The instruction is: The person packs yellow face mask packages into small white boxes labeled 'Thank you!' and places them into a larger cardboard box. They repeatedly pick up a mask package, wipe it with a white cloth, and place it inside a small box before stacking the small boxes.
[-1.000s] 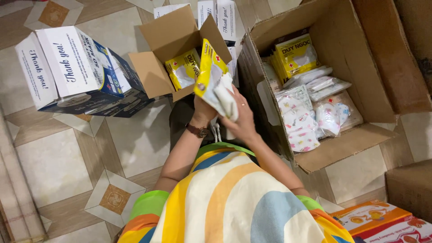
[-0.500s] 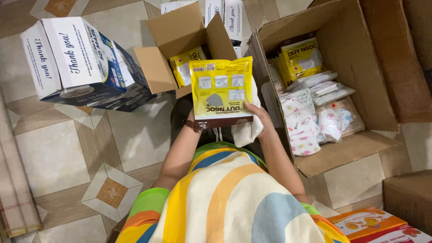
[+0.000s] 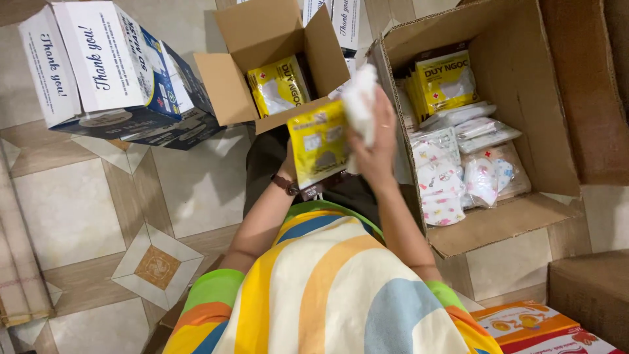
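Observation:
My left hand (image 3: 292,172), with a dark watch on the wrist, holds a yellow printed pouch (image 3: 321,144) in front of my chest. My right hand (image 3: 377,141) grips a bunch of white masks (image 3: 359,101) at the pouch's upper right edge. Just beyond the pouch stands a small open cardboard box (image 3: 229,92) with another yellow pouch (image 3: 278,85) inside. To the right, a large open cardboard box (image 3: 557,131) holds more yellow pouches (image 3: 445,78) and clear bags of patterned masks (image 3: 458,170).
White and blue printed cartons (image 3: 98,65) lie stacked at the upper left on the tiled floor (image 3: 72,210). A brown box (image 3: 590,288) and an orange printed carton (image 3: 537,328) sit at the lower right. My striped shirt fills the lower middle.
The yellow pouch has dropped lower and tilted to the left. My right hand has come up with the white masks to the pouch's top right edge.

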